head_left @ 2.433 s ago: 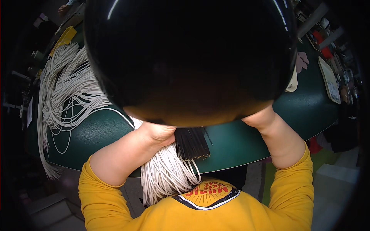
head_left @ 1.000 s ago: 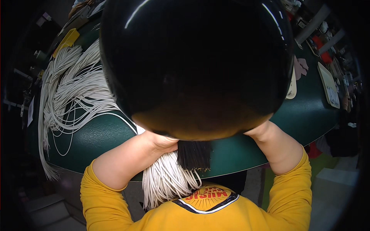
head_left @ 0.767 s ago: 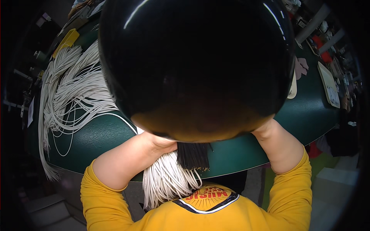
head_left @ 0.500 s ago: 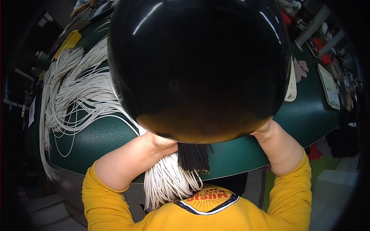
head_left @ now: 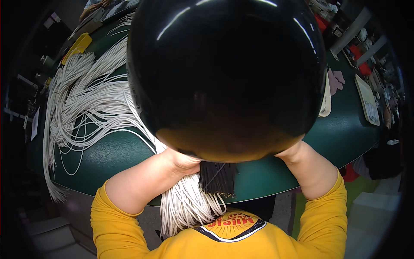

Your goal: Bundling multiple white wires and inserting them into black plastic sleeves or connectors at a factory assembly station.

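The black dome is sitting further right and higher than a moment ago, so more white cords are showing on the green counter. Below the dome, the left hand is resting at its lower edge, touching a bundle of white cords that is hanging over the counter's near edge. Just right of that bundle, a black bundle is lying across the edge. The right hand is going under the dome's lower right rim. The dome is covering the fingers of both hands, so their grip cannot be told. Right of the dome, a pale tray is lying on the counter.
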Available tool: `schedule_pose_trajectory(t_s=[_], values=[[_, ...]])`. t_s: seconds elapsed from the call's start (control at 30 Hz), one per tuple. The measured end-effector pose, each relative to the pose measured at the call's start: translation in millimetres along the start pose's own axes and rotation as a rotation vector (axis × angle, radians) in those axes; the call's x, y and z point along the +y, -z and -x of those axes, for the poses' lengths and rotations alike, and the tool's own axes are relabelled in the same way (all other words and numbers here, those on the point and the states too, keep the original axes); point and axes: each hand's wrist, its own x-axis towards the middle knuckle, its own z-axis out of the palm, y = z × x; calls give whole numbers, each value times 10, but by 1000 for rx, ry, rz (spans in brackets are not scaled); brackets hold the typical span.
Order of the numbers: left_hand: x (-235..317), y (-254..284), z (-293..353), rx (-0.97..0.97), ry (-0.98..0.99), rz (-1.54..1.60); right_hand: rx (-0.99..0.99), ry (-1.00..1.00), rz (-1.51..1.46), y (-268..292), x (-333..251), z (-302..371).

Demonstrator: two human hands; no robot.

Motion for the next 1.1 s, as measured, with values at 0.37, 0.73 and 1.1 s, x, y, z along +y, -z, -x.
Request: schedule_pose_trajectory(t_s=[0.37, 0.73, 1.1], values=[[6, -30, -81, -37, -16, 17, -33, -51, -36, 38, -105, 49], [-36, 3, -131, -234, 50, 83, 28, 4, 35, 163, -35, 90], [78, -97, -45, -5, 98, 204, 269, 71, 243, 469, -450, 48]])
